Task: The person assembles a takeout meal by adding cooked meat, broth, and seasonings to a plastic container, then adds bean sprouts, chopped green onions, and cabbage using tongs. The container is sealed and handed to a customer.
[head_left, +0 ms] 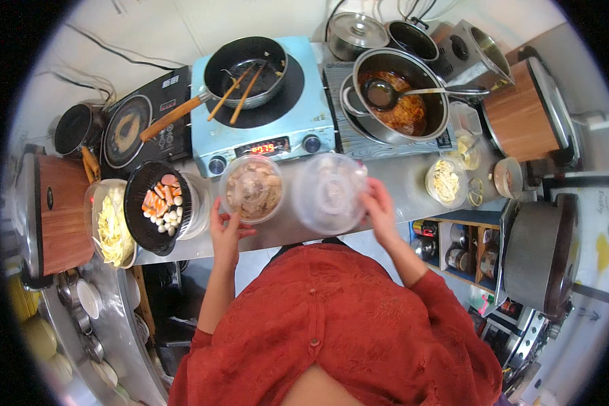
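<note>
My left hand (229,229) has its fingers spread against the near left side of a round clear plastic tub (253,189). Pale brown chunks of food fill that tub, and a clear cover seems to lie over them. My right hand (379,206) grips the right rim of a second round, translucent plastic piece (330,194). Whether this is a tub or a lid I cannot tell; something whitish shows through it. Both stand side by side before a light blue induction cooker (264,128). On the cooker sits a black pan (245,68) with wooden chopsticks (247,95) across it.
At left a black bowl (157,206) holds sausage pieces and white balls, beside a tub of shredded yellow vegetable (113,227). A pot of red-brown broth (402,95) with a ladle (426,91) stands back right. The wooden pan handle (174,118) juts left over a black hob (135,128).
</note>
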The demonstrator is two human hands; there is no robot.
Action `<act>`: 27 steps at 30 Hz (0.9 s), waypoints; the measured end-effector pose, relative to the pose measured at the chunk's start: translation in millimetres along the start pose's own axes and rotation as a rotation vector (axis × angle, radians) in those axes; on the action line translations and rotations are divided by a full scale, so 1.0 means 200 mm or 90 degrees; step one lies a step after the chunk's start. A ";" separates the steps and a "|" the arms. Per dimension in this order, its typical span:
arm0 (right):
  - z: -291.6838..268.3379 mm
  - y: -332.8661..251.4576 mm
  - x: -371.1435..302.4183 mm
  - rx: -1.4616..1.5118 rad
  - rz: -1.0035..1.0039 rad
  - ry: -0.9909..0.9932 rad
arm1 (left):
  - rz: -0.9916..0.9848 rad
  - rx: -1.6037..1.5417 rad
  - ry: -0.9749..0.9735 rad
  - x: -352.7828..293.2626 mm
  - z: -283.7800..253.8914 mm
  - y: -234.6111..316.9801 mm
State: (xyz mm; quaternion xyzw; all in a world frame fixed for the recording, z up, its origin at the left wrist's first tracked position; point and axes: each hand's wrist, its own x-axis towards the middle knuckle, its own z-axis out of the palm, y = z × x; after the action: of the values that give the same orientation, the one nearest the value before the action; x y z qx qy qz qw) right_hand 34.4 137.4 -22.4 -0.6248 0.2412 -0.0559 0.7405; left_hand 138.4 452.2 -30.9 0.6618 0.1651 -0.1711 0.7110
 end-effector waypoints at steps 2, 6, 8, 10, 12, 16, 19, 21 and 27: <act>-0.30 0.10 -0.10 0.017 0.074 0.158 | 0.015 -0.002 0.013 0.01 0.01 -0.01; -0.62 0.32 -0.18 0.088 0.091 0.344 | 0.025 0.132 0.022 0.13 -0.02 0.01; -0.66 0.32 -0.18 0.019 0.096 0.300 | 0.069 0.225 0.002 0.19 -0.04 0.03; -0.63 0.24 -0.16 -0.663 -0.175 0.410 | 0.261 0.368 0.016 0.26 -0.01 0.06; -0.56 0.09 -0.17 -0.589 -0.223 0.339 | 0.399 0.495 0.031 0.30 0.02 0.11; -0.04 -0.11 0.04 -0.533 -0.498 -0.035 | 0.595 0.787 0.172 0.20 0.16 0.11; 0.44 -0.11 0.29 -0.575 -0.671 -0.249 | 0.533 0.876 0.243 0.05 0.23 0.01; 0.69 -0.06 0.43 -0.611 -0.786 -0.294 | 0.498 0.864 0.215 0.00 0.25 -0.05; 0.79 0.08 0.48 -0.591 -0.794 -0.331 | 0.551 0.816 0.126 0.06 0.19 -0.08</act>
State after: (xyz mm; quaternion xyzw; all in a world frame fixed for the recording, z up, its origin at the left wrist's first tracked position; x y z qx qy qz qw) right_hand 182.7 245.1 -48.8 -0.8800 -0.3314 -0.2052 0.2715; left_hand 141.1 413.8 -48.3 0.9612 -0.1761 0.1197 0.1754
